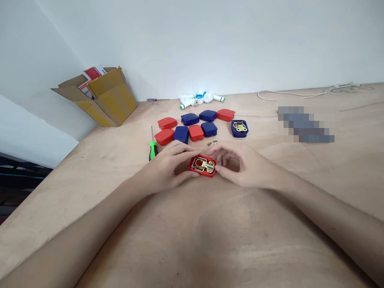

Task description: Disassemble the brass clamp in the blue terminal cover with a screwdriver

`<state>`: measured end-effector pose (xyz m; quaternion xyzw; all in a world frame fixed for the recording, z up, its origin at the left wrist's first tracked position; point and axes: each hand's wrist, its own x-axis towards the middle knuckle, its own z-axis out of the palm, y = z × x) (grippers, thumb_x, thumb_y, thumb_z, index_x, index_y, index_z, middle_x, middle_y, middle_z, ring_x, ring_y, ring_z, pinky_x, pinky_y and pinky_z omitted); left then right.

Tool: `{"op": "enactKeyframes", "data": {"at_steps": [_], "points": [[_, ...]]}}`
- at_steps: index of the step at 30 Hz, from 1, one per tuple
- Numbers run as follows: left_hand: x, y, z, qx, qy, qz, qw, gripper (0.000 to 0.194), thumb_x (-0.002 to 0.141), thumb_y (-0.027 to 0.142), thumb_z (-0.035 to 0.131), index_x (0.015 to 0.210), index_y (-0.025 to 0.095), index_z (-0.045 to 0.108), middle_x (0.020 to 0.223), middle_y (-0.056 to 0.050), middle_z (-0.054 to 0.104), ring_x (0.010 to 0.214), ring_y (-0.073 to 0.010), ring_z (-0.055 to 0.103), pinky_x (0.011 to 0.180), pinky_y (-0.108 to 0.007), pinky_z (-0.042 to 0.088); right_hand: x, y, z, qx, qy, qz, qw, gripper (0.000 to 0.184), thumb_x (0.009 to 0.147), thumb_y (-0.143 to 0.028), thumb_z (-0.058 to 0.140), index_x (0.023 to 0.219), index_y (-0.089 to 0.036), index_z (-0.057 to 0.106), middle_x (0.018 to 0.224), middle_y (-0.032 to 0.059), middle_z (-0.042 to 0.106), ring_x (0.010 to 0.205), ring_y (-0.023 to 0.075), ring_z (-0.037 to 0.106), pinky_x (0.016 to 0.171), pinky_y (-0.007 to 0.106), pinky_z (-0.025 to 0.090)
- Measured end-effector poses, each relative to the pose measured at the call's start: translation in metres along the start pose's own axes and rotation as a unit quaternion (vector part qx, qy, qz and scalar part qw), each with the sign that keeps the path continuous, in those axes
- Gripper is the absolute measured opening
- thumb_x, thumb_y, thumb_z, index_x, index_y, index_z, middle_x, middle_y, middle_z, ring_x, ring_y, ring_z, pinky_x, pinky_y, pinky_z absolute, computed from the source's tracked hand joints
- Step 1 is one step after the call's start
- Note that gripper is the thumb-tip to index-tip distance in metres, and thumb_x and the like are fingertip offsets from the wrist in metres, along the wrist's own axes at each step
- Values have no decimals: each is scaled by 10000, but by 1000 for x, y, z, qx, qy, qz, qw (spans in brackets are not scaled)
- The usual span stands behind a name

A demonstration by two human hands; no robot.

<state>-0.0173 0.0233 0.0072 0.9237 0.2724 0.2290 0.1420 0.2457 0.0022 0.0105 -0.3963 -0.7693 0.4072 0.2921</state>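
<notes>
A red plastic shell (205,173) lies open side up in front of me, with a brass-coloured metal piece (207,164) and a wire loop inside it. My left hand (171,164) grips the shell's left end, thumb on the near side and fingers over the far side. At the right end, the thumb and fingers of my right hand (237,162) close on the shell by two screw heads. Just beyond, a few small brass screws (212,142) lie on the wood. A blue shell (239,129) with a similar metal piece sits to the right.
Several red and blue shells (196,133) lie face down beyond my hands. A green-and-black screwdriver (153,150) is at left, near a cardboard box (111,100). By the wall are white plastic fittings (201,98), a small screwdriver (151,100) and a pale cord (312,95). A pixelated patch lies right.
</notes>
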Motion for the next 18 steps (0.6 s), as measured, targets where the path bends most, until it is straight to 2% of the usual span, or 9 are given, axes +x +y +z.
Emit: {"op": "enactKeyframes", "data": {"at_steps": [4, 12, 18], "points": [[0, -1, -1, -5, -3, 7, 1000, 450, 982, 331, 670, 1418, 244, 598, 1227, -96, 666, 1081, -237, 595, 961, -411, 520, 0, 0, 0, 21, -3, 8, 1000, 300, 831, -154, 679, 1119, -235, 663, 1007, 45, 708, 857, 213, 675, 815, 435, 598], [1, -1, -1, -7, -6, 2, 1000, 395, 975, 292, 679, 1363, 228, 654, 1159, -83, 672, 1010, -213, 585, 883, -358, 516, 1, 4, 4, 77, 0, 31, 997, 189, 893, -261, 692, 1072, -209, 663, 1022, 57, 713, 828, 191, 647, 772, 400, 567], [3, 1, -2, -12, -12, 1, 1000, 407, 963, 235, 688, 1368, 208, 659, 1152, -74, 661, 1010, -198, 570, 895, -342, 493, -1, -1, 4, 77, 5, 28, 997, 188, 898, -266, 695, 1071, -198, 673, 998, 55, 699, 838, 195, 648, 775, 398, 561]]}}
